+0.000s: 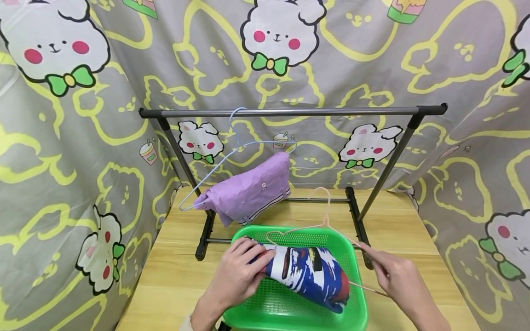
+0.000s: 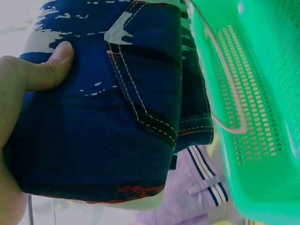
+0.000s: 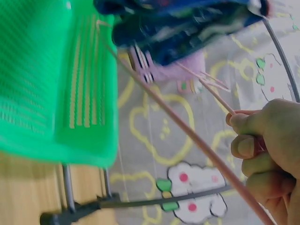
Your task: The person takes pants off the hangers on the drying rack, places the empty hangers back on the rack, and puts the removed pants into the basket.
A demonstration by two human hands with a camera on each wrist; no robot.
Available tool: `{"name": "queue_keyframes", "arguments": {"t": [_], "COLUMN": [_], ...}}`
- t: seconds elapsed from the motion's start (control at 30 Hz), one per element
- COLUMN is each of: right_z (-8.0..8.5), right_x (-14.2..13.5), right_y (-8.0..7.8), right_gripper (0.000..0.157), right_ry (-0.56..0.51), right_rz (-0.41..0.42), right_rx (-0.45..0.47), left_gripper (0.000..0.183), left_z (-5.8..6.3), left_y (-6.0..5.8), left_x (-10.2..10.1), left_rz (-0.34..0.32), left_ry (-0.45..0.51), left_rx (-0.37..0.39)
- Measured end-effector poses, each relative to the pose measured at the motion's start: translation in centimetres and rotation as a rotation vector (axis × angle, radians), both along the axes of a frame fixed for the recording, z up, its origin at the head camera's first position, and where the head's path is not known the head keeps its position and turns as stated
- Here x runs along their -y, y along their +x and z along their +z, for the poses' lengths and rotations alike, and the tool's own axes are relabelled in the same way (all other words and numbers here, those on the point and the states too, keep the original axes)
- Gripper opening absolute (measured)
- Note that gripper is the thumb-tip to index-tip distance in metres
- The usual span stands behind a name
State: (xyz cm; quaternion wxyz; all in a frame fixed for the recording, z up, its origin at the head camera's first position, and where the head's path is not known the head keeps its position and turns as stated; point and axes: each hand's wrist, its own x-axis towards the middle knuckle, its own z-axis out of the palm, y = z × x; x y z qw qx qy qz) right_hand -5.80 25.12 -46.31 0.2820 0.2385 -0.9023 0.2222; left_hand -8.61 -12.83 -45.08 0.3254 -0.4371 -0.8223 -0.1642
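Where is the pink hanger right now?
In the head view, the pink hanger sits right of centre, partly over the green basket, held by the right hand, near the blue patterned garment.

You see a patterned curtain (image 1: 49,133) across the head view's top and both sides. Mid-frame stands a metal rack (image 1: 331,111); left of centre, a blue hanger (image 1: 269,141) carries a purple garment (image 1: 252,186). Lower centre, you have a green basket (image 1: 277,303) above the wooden surface (image 1: 165,276).

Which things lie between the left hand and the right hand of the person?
In the head view, the blue patterned garment and part of the pink hanger lie between the left hand and the right hand; the green basket shows behind them.
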Motion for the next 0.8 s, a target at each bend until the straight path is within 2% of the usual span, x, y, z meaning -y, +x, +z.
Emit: {"name": "queue_keyframes", "arguments": {"t": [0.07, 0.17, 0.2, 0.3, 0.5, 0.67, 0.8], "right_z": [0.4, 1.3, 1.8, 3.4, 6.1, 8.2, 9.8], "right_x": [-1.0, -2.2, -2.5, -2.9, -3.4, -3.6, -3.3], "right_y": [0.5, 1.1, 1.2, 1.5, 1.5, 0.7, 0.2], "right_gripper": [0.04, 0.025, 0.027, 0.044, 0.044, 0.029, 0.031], "right_ry": [-0.005, -0.029, -0.038, -0.043, -0.044, -0.079, -0.106], "right_rz": [-0.033, -0.069, -0.084, -0.138, -0.261, -0.328, -0.362], "right_rx": [-0.005, -0.061, -0.092, -0.185, -0.286, -0.301, -0.281], "left_gripper": [0.046, 0.047, 0.047, 0.046, 0.044, 0.044, 0.044], "left_z": [-0.1, -0.4, -0.6, -1.0, -2.1, -2.8, -3.3], "left_y": [-0.1, -0.1, -0.1, -0.3, -0.5, -0.6, -0.6], "left_x": [0.3, 0.8, 0.9, 1.1, 1.2, 1.0, 0.8], "left_rz": [0.01, 0.025, 0.031, 0.048, 0.069, 0.077, 0.086], "left_ry": [0.01, 0.03, 0.035, 0.045, 0.06, 0.06, 0.059], "left_rx": [0.021, 0.059, 0.077, 0.116, 0.154, 0.18, 0.189]}}
